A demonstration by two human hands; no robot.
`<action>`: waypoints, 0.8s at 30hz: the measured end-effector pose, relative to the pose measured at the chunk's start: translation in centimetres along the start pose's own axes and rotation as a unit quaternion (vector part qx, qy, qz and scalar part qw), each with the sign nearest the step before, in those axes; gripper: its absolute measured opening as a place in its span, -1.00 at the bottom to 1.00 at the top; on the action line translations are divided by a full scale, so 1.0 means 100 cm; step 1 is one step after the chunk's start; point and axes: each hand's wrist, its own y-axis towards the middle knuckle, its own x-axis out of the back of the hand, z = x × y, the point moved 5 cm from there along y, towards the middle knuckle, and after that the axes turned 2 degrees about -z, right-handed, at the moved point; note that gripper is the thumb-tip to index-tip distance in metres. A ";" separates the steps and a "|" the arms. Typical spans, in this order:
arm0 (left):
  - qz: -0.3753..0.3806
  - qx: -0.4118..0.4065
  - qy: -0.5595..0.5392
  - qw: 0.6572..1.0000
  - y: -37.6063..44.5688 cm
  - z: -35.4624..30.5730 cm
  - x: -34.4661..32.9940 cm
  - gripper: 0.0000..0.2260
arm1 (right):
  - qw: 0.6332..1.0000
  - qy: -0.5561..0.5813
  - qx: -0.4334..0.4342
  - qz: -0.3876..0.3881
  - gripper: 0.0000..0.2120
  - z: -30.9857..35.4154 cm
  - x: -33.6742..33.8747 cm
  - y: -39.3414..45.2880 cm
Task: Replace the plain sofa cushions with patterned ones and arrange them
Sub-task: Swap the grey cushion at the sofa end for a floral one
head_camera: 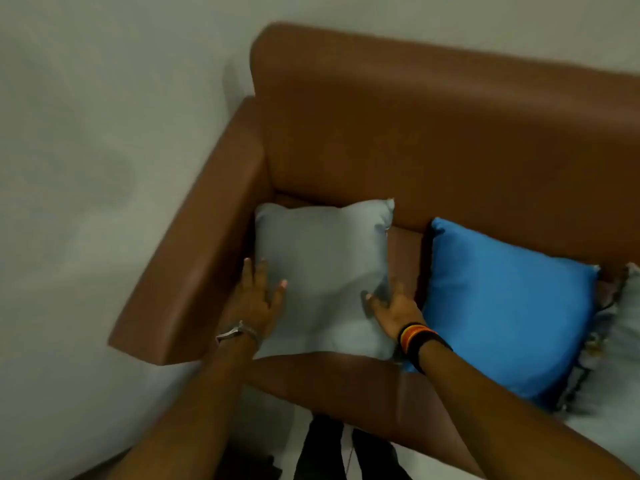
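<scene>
A plain pale grey-blue cushion (322, 268) lies on the seat of a brown leather sofa (433, 126), in the corner by the left armrest. My left hand (254, 296) rests on its left edge, fingers spread. My right hand (391, 306) touches its lower right edge, fingers apart. Neither hand has closed around the cushion. A plain bright blue cushion (505, 306) leans on the seat to the right. Behind it, at the right edge, part of a light cushion with a dark patterned trim (609, 358) shows.
The sofa's left armrest (194, 258) stands against a pale wall (86, 168). My legs in dark trousers (346, 452) stand on a light floor in front of the seat edge.
</scene>
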 end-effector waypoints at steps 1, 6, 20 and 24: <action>0.005 0.027 -0.017 0.999 0.009 0.015 -0.011 -0.29 | 0.999 0.028 -0.026 -0.001 -0.21 -0.011 -0.011 0.013; -0.001 0.076 -0.119 0.990 0.030 0.054 -0.047 -0.23 | 0.975 0.198 -0.099 -0.010 -0.15 -0.042 -0.046 0.052; 0.052 0.219 -0.520 0.824 0.128 -0.025 0.131 -0.20 | 0.924 0.378 -0.049 -0.022 -0.64 0.037 0.120 0.035; 0.005 0.115 -0.433 0.894 0.162 -0.056 0.116 -0.08 | 0.927 0.362 -0.020 -0.099 -0.61 0.075 0.119 0.072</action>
